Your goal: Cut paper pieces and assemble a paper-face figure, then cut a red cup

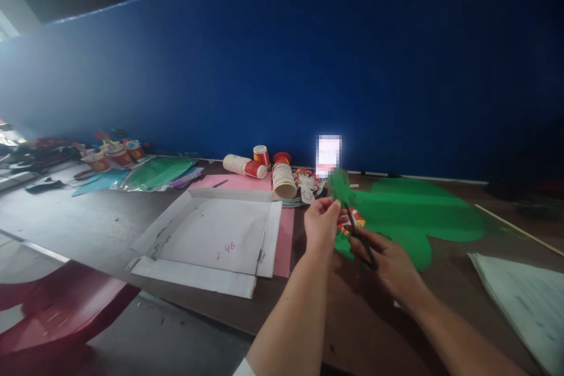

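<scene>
Raised over the table, my left hand (323,220) pinches a small green paper cutout (339,185) by its lower edge. My right hand (379,255) is closed on dark-handled scissors (362,242), whose blades point up and reach the lower right of the cutout. A large green paper shape (409,217) with rounded lobes lies flat behind and to the right of my hands. Red and yellow cut pieces (356,218) show just behind the scissors.
An open white cardboard tray (215,235) lies left on pink paper (284,242). Paper cups (284,181) stand or lie behind it. More cups (118,154) and coloured sheets (159,173) are far left. A stick (520,229) and papers (524,305) lie right.
</scene>
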Demonstrator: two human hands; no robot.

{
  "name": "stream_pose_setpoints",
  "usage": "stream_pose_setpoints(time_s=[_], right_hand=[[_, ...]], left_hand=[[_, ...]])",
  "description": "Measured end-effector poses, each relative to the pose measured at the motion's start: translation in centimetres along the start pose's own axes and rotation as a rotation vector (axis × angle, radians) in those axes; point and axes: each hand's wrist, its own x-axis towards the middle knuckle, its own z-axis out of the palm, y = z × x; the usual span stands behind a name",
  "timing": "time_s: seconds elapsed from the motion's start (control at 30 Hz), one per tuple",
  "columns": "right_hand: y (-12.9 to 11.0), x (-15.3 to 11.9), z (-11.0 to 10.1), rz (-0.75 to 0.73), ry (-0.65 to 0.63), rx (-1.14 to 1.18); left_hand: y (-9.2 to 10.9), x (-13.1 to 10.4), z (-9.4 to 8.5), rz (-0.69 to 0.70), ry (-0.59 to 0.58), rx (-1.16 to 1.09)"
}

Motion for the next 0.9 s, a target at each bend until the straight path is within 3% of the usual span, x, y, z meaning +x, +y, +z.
stream_pose_setpoints(time_s=[0.9], right_hand=[[-0.21,-0.16,0.24,0.023,0.033,0.025]], left_hand=[[0.30,-0.18,0.16,-0.016,0.024,-0.004]])
